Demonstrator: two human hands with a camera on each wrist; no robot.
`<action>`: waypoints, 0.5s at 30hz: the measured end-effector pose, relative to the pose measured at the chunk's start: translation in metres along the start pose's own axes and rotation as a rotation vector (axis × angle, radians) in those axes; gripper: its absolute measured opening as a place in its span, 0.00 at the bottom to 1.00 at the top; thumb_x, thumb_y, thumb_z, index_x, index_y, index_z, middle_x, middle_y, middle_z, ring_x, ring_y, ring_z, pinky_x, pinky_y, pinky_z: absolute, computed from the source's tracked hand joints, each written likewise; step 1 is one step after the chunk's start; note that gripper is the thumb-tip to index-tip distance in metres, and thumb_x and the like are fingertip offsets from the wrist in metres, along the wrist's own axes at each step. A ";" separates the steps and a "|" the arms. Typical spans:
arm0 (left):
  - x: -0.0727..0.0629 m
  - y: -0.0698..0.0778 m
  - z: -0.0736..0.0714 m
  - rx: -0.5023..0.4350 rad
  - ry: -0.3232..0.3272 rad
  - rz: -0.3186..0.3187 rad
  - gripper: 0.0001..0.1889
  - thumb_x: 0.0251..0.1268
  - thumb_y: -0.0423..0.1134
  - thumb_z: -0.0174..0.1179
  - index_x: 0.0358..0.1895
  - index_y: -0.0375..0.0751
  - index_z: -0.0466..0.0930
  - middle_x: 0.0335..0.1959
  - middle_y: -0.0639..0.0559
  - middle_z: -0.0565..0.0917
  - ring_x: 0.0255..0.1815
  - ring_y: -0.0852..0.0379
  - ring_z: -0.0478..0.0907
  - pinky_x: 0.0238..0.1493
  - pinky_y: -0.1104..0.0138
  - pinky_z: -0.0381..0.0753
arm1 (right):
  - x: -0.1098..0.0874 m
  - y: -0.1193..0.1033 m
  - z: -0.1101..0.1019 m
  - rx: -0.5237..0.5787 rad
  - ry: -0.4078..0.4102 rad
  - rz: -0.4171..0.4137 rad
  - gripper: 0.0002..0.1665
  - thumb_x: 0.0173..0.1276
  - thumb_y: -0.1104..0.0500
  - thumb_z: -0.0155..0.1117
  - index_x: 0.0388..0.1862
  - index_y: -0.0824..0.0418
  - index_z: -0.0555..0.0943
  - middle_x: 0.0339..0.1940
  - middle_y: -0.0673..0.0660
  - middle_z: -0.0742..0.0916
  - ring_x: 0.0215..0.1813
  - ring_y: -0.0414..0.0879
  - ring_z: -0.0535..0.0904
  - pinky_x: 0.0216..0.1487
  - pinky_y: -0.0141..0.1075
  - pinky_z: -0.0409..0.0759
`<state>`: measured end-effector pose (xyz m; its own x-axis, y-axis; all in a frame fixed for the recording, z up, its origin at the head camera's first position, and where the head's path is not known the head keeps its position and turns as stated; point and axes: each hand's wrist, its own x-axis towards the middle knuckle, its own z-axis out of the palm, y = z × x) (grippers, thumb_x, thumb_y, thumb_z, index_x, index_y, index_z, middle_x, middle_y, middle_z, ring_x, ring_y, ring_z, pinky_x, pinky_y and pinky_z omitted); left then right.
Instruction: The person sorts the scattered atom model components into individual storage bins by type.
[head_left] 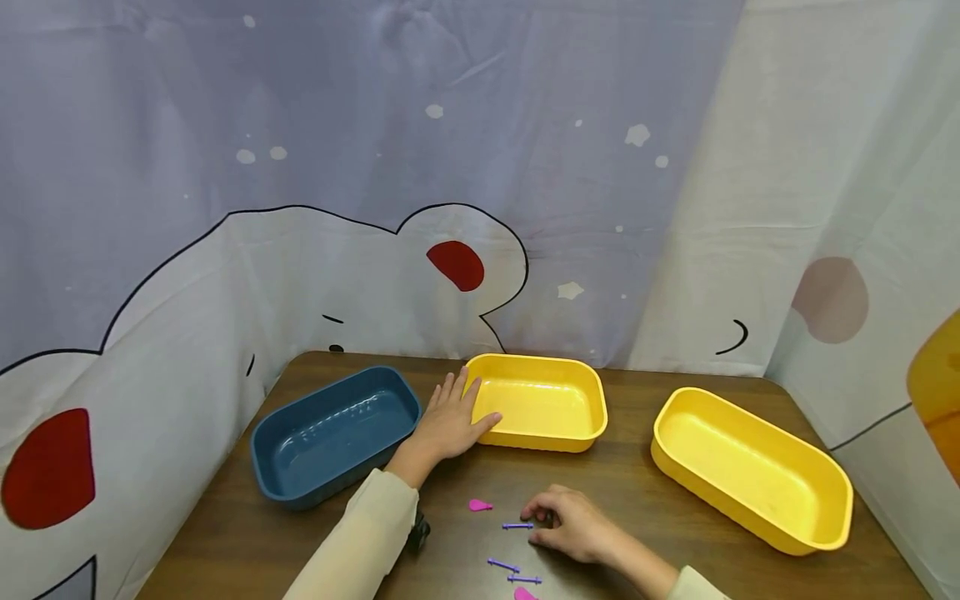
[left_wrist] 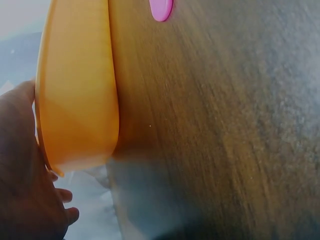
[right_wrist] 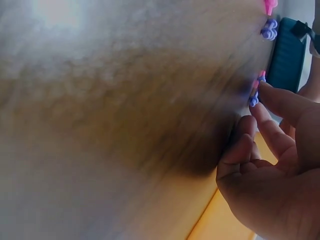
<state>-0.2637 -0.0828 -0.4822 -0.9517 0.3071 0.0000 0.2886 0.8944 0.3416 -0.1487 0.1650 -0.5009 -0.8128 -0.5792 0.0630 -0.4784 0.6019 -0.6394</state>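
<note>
My left hand (head_left: 450,421) lies with fingers spread over the left end of a yellow tray (head_left: 536,442), thumb across its near rim. In the left wrist view, the same hand is at the tray's rim. My right hand (head_left: 570,523) hovers low over the table, thumb and index finger apart around the right end of a small purple rod (head_left: 516,526) with knobbed ends. The right wrist view puts that rod right by the fingertips, the other fingers bent. Nearby lies a pink teardrop-shaped piece (head_left: 478,505).
Two more purple rods (head_left: 503,565) and another pink piece (head_left: 523,593) lie toward the front edge. A blue tray (head_left: 300,500) stands to the left and a second yellow tray (head_left: 750,508) to the right. A printed curtain (head_left: 360,275) hangs behind the wooden table (head_left: 615,475).
</note>
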 end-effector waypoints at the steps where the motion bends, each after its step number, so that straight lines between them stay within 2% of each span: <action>1: 0.000 0.000 0.000 0.000 -0.001 -0.001 0.46 0.72 0.73 0.40 0.82 0.46 0.50 0.85 0.43 0.41 0.84 0.39 0.39 0.81 0.45 0.42 | 0.001 0.000 0.001 -0.008 0.001 0.005 0.11 0.59 0.56 0.77 0.41 0.53 0.87 0.33 0.42 0.79 0.35 0.33 0.73 0.37 0.29 0.73; 15: -0.002 0.004 -0.001 0.011 -0.008 0.003 0.47 0.72 0.73 0.40 0.82 0.44 0.50 0.84 0.43 0.41 0.84 0.43 0.38 0.81 0.46 0.42 | 0.004 -0.002 0.008 -0.029 0.015 0.055 0.10 0.56 0.58 0.79 0.32 0.49 0.84 0.29 0.41 0.76 0.33 0.33 0.70 0.35 0.30 0.70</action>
<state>-0.2605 -0.0803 -0.4803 -0.9498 0.3128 -0.0069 0.2931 0.8969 0.3311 -0.1486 0.1569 -0.5050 -0.8430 -0.5364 0.0400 -0.4419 0.6484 -0.6199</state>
